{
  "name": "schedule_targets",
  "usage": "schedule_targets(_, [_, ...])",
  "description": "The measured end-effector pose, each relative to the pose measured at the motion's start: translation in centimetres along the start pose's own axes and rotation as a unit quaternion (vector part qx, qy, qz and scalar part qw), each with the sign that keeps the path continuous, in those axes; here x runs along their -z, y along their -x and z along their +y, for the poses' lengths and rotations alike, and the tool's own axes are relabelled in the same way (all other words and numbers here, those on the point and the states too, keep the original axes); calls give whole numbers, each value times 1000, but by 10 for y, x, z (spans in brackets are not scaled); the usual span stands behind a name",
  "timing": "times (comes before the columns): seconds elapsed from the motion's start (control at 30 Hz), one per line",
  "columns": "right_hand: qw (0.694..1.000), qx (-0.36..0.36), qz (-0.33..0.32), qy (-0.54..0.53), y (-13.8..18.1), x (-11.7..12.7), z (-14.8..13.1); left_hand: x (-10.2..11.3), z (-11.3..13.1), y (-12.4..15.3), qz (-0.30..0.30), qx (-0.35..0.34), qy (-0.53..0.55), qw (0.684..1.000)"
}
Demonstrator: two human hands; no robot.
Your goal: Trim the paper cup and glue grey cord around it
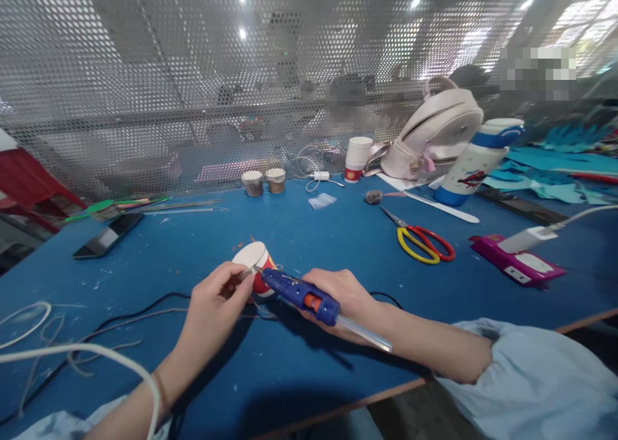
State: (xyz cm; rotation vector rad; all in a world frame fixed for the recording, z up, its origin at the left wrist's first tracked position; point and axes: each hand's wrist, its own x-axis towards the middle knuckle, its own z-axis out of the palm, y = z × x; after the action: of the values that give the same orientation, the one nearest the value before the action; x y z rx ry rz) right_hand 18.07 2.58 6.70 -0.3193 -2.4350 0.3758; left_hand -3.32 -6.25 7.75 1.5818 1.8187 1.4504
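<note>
A white-and-red paper cup [254,254] is tilted just above the blue table, with my left hand [219,301] closed at its near side. Thumb and index finger are pinched together by the cup's wall, perhaps with a thin greyish piece between them; the other fingers are mostly hidden. My right hand [345,298] grips a blue hot glue gun [294,290]. Its nozzle points left, close to the cup's wall and my left fingertips. A clear glue stick [364,334] sticks out of the gun's back end.
Scissors [420,240], a white plastic knife [444,208] and a purple pack [519,259] lie right. Behind stand stacked paper cups [357,158], two small tubs [264,182], a bottle [477,163] and a backpack [429,131]. A phone [109,235] and cords [120,321] lie left.
</note>
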Motion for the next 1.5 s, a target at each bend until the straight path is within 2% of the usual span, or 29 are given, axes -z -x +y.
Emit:
schedule_targets(0.3, [1000, -5, -11, -9, 1, -2, 0, 1, 0, 1, -8, 22, 7, 1000])
schedule_targets(0.53, [999, -34, 17, -35, -2, 1, -3, 3, 1, 0, -21, 56, 28, 998])
schedule_targets(0.73, [1000, -14, 8, -27, 0, 0, -3, 4, 4, 0, -21, 71, 34, 997])
schedule_targets(1.07, [999, -19, 18, -23, 0, -3, -3, 6, 1, 0, -40, 96, 69, 992])
schedule_targets(1.2, [998, -42, 21, -39, 0, -2, -4, 6, -1, 0, -48, 114, 82, 989])
schedule_targets(1.5, [999, -25, 18, -30, 1, -4, -4, 6, 3, 0, -50, 99, 77, 991])
